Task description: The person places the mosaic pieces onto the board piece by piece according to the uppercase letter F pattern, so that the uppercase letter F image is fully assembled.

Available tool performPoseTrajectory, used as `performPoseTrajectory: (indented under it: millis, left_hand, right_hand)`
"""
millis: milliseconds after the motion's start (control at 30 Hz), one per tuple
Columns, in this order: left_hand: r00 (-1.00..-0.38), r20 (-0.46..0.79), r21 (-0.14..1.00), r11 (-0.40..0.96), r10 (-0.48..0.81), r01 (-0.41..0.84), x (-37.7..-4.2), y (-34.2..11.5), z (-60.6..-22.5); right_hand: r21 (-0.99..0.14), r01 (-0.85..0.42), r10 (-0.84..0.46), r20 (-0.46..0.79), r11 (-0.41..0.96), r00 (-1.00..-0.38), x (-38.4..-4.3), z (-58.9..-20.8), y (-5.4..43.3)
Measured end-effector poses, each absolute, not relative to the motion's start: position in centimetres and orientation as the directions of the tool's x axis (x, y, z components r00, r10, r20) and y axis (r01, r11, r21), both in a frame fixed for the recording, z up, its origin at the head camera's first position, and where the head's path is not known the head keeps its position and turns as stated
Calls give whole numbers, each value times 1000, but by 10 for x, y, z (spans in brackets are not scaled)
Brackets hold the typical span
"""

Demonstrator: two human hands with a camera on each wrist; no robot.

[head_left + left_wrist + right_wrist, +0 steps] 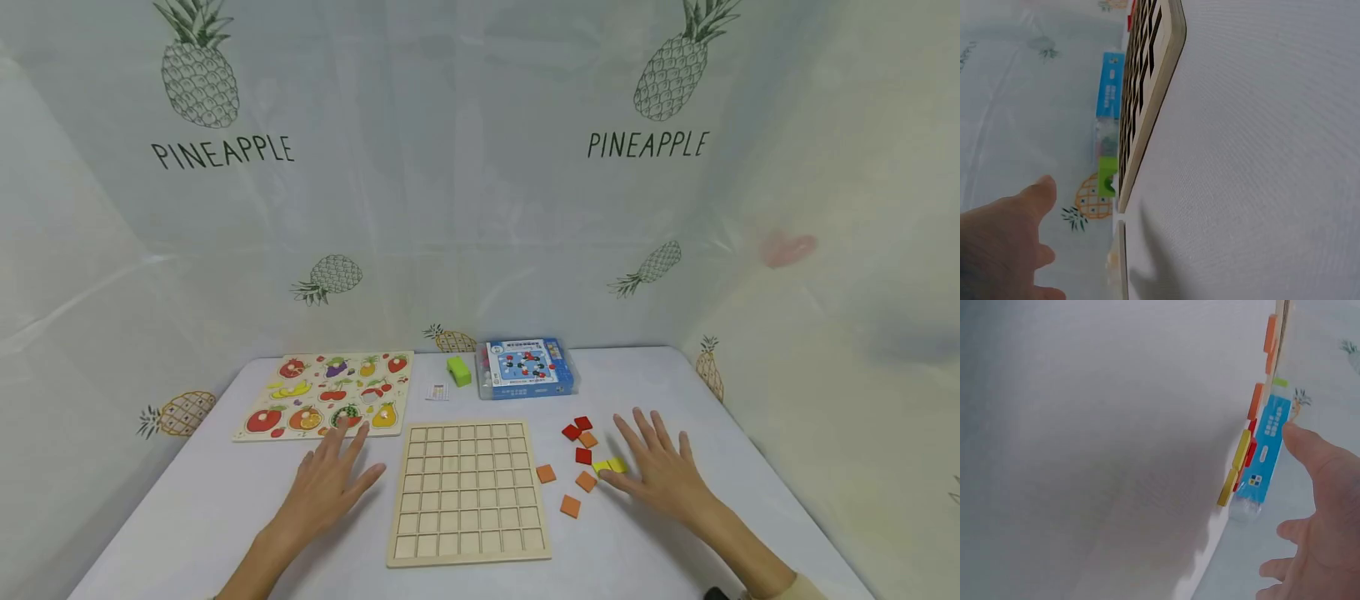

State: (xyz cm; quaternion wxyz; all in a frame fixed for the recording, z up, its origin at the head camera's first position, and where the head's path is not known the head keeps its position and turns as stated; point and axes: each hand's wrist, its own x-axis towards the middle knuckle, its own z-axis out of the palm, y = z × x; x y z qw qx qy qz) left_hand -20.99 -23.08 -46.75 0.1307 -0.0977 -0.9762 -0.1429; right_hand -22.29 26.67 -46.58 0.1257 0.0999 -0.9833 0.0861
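A wooden grid board [468, 492] with square cells lies on the table between the two hands. My left hand [326, 483] hovers left of it, fingers spread and holding nothing; the left wrist view shows that hand [1010, 240] above the surface. To the board's right are scattered red tiles [583, 456], orange tiles [570, 506] and two yellow tiles [617, 465]. My right hand [663, 475], also spread and holding nothing, is over the table just right of the yellow tiles. In the right wrist view the yellow tiles [1242, 450] appear beyond the thumb.
A fruit peg puzzle [405, 400] lies at the back left, partly behind the left fingertips. Behind the grid board are a small patterned card [437, 392], a green block [459, 371] and a blue-labelled clear box [527, 368]. A pineapple-printed curtain [480, 208] encloses the table.
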Motion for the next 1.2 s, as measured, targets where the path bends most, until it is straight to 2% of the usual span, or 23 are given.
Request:
performPoseTrajectory:
  millis: [433,733,933,1200]
  left_hand:
    - [-924,320,370,870,209,325,-222,-231,-479]
    - [-949,239,497,813,207,303,-228,-227,-480]
    - [-940,232,593,729,251,341,-233,-224,-484]
    - [-920,236,615,685,312,390,-239,-219,-490]
  right_hand:
    - [-201,-232,-187,223,952,-957,-239,-465,254]
    - [-284,-234,-181,201,930,-963,-248,-464,249]
    - [-341,-257,-194,208,904,-959,-254,-464,242]
    - [-386,-209,-178,114,899,-977,-260,-465,235]
